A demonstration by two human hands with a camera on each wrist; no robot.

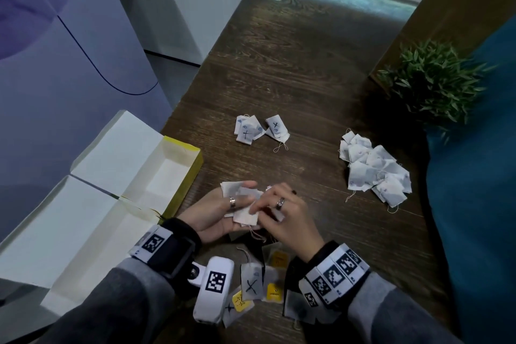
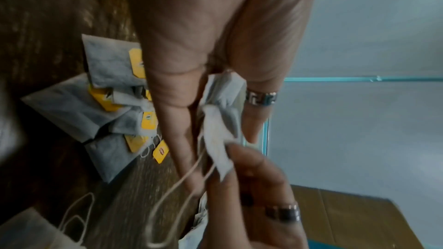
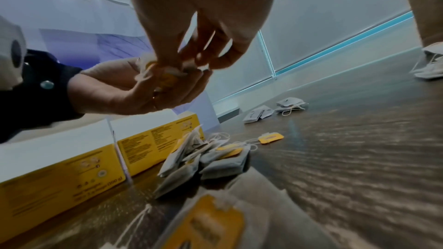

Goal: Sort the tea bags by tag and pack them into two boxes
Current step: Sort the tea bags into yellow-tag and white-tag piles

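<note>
My left hand point(image 1: 223, 212) lies palm up above the table's near middle and holds a small stack of white tea bags point(image 1: 245, 211). My right hand point(image 1: 279, 211) pinches the top bag of that stack, the same tea bag point(image 2: 217, 139) in the left wrist view, its strings hanging below. Under my wrists lies a heap of tea bags with yellow tags point(image 1: 272, 279), some marked with an X. Farther out, a few X-marked bags point(image 1: 261, 130) form one small pile. A larger pile of white bags point(image 1: 375, 172) lies to the right. Two open yellow boxes point(image 1: 184, 173) stand at the left.
A potted green plant point(image 1: 432, 78) stands at the table's right edge, beside a blue cushion point(image 1: 474, 204). A white and purple wall panel point(image 1: 69, 50) rises behind the boxes. Bare dark wood table point(image 1: 293, 64) stretches beyond the piles.
</note>
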